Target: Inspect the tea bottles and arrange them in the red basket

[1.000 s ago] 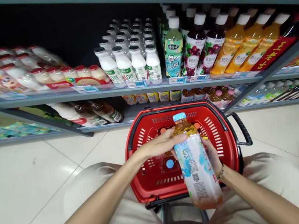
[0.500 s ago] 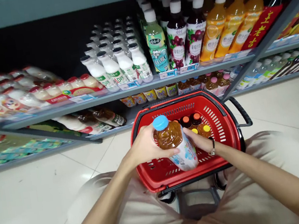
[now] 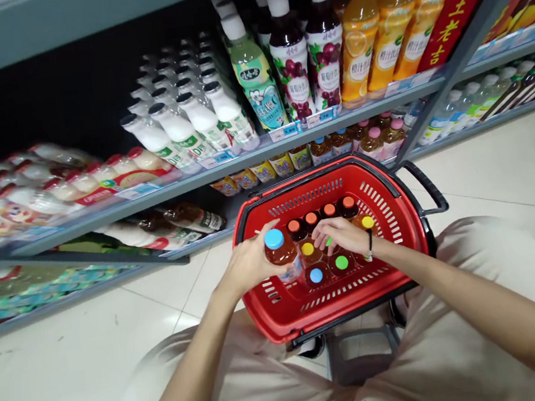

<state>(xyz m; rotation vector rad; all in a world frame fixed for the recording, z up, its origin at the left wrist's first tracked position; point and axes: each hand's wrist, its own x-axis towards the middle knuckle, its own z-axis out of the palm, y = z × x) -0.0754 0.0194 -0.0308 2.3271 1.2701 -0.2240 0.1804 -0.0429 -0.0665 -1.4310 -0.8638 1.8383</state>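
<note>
My left hand (image 3: 252, 259) is wrapped around a blue-capped bottle (image 3: 282, 255) of brown drink, upright inside the left part of the red basket (image 3: 263, 314). Its base is hidden, so I cannot tell whether it touches the basket floor. My right hand (image 3: 345, 235) hovers above the bottles in the basket, fingers loosely bent and apart, holding nothing. Beneath and around it stand several smaller bottles: orange-capped dark ones (image 3: 329, 210) along the back, a yellow-capped one (image 3: 308, 249), a green-capped one (image 3: 341, 263) and a light-blue-capped one (image 3: 316, 276).
Behind the basket runs a grey shelf (image 3: 261, 151) with white milk bottles (image 3: 204, 123), grape drinks (image 3: 291, 64) and orange drinks (image 3: 359, 41). The basket's black handle (image 3: 428, 188) sticks out to the right. My knees flank the basket, and a grey stool (image 3: 363, 353) shows below.
The blue-capped bottle has gone from tilted above the basket, between both hands, to upright at its left side. My right hand has let go of it and lies over the smaller bottles.
</note>
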